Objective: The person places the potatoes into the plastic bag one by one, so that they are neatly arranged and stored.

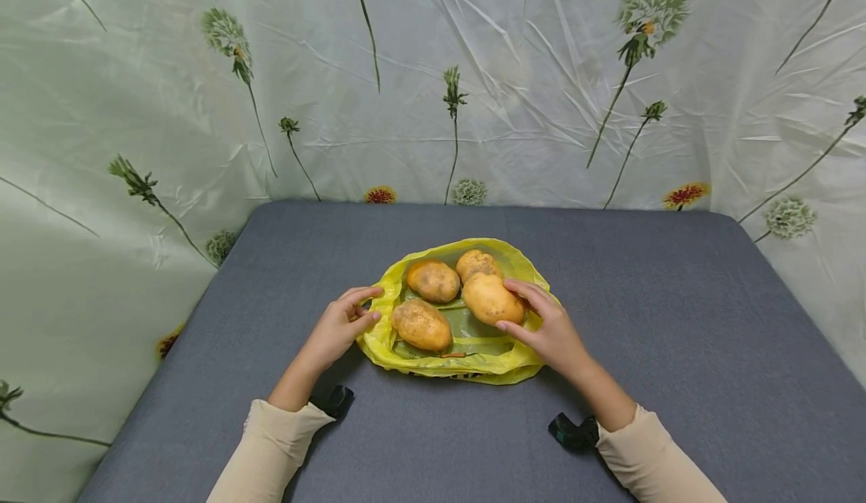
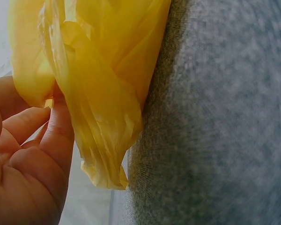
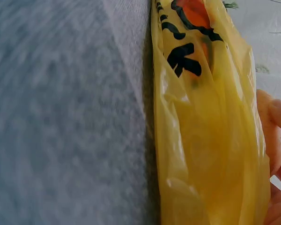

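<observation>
A yellow plastic bag [image 1: 467, 374] lies with its mouth spread wide. Inside it are several potatoes, among them one at the front left [image 1: 422, 325] and one at the back left [image 1: 433, 281]. With thumb and fingers, my right hand [image 1: 551, 331] grips a paler potato [image 1: 492, 298] at the right side of the bag. That potato shows only in part behind the bag wall in the right wrist view. At the bag's left rim, my left hand [image 1: 341, 326] holds the plastic between thumb and fingers; folds of the bag [image 2: 96, 108] hide some fingertips in the left wrist view.
A grey cloth-covered table [image 1: 433, 443] lies under the bag. Behind it and to the sides hangs a pale curtain [image 1: 406, 142] printed with dandelions. Black straps with small devices sit at the left wrist [image 1: 334, 401] and the right wrist [image 1: 573, 433].
</observation>
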The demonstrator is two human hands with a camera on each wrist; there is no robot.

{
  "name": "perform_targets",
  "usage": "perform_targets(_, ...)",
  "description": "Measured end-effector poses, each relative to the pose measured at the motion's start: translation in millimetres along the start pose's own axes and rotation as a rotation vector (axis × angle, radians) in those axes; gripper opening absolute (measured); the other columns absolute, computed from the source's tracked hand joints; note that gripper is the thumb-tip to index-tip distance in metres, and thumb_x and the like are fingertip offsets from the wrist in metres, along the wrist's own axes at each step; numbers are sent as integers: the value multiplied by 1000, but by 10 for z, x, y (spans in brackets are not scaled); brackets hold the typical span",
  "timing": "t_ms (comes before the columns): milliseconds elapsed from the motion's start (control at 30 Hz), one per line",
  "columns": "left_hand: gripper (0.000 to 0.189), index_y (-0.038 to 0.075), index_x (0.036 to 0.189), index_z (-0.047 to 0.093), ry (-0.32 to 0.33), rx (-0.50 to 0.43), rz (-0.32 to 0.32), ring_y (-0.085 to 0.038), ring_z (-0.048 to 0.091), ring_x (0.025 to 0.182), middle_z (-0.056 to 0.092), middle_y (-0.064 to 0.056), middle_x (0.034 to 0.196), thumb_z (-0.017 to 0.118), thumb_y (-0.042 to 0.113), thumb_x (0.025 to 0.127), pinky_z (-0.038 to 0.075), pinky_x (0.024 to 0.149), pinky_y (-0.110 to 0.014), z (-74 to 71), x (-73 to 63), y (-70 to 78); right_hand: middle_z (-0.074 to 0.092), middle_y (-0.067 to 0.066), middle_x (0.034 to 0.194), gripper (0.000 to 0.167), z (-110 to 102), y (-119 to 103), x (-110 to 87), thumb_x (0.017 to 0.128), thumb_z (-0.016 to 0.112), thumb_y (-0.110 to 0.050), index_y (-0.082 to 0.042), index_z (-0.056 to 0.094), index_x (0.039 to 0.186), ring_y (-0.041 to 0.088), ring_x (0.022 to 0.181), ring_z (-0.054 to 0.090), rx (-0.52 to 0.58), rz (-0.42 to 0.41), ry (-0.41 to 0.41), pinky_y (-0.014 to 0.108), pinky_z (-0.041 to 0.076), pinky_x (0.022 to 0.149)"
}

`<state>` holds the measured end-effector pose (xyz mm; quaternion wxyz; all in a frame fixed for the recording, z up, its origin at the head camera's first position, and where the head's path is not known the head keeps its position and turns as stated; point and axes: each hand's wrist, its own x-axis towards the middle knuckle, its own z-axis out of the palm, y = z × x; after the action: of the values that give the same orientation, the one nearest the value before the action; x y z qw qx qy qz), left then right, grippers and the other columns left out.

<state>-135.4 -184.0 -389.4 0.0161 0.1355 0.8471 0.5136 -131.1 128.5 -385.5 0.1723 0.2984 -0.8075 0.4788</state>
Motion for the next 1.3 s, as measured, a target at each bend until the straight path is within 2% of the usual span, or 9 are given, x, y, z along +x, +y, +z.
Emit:
perform_targets(133, 35, -9, 119, 51, 1, -2, 8, -18, 47, 68, 51, -22, 112, 57, -3, 85, 38, 51, -22, -1, -1, 10, 52, 26, 113, 53, 40, 5, 0, 65, 73, 10, 14, 52, 114, 36, 105, 48, 34, 23, -29, 38, 43, 84)
perform_targets(233, 35, -9, 119, 51, 1, -6, 11, -18, 47, 68, 50, -22, 113, 57, -3, 85, 38, 51, -22, -1, -3, 13, 52, 26, 113, 52, 64, 11, -6, 67, 73, 9, 13, 51, 114, 35, 106, 47, 56, 50, -67, 41, 43, 82)
perform_targets(600, 36, -10, 119, 51, 3, -8, 14, -18, 47, 68, 50, -22, 113, 57, -3, 85, 38, 51, -22, -6, 0, 3, 53, 21, 115, 50, 145, 83, -59, 70, 73, 3, 10, 52, 116, 33, 107, 48, 77, 108, -147, 39, 44, 82)
perform_targets(833, 36, -9, 120, 51, 2, -16, -4, -19, 47, 69, 50, -22, 114, 57, -3, 85, 38, 51, -22, 1, -2, 18, 51, 11, 122, 54, 228, 383, -162, 73, 73, -8, 0, 51, 122, 25, 113, 46, 83, 138, -195, 33, 43, 85)
perform_targets(933, 36, -10, 120, 50, 0, -10, -9, -18, 47, 69, 49, -23, 115, 57, -2, 85, 38, 51, -22, 1, 2, 31, 50, 9, 123, 54, 235, 432, -173, 74, 74, -10, -1, 51, 122, 23, 113, 46, 75, 124, -202, 32, 43, 85)
perform_targets(1067, 36, -9, 120, 50, 7, -3, -16, -19, 47, 71, 49, -23, 115, 57, -1, 86, 39, 53, -22, -8, 1, 49, 51, 14, 120, 54, 229, 395, -143, 72, 75, -7, 4, 51, 119, 25, 110, 47, 49, 85, -212, 32, 44, 84)
perform_targets(1167, 35, -9, 119, 50, 12, 6, -6, -19, 48, 74, 49, -23, 115, 57, 1, 87, 39, 54, -23, -14, 0, 39, 52, 20, 117, 53, 198, 254, -96, 70, 75, -2, 9, 51, 116, 30, 108, 48, 37, 65, -211, 36, 44, 83)
perform_targets(1300, 35, -4, 121, 52, 32, 22, -1, -21, 50, 78, 50, -19, 116, 57, 8, 88, 41, 58, -24, -6, 37, -114, 53, 20, 116, 51, 159, 170, -69, 70, 74, 0, 8, 52, 116, 33, 108, 48, 17, 64, -191, 42, 42, 85)
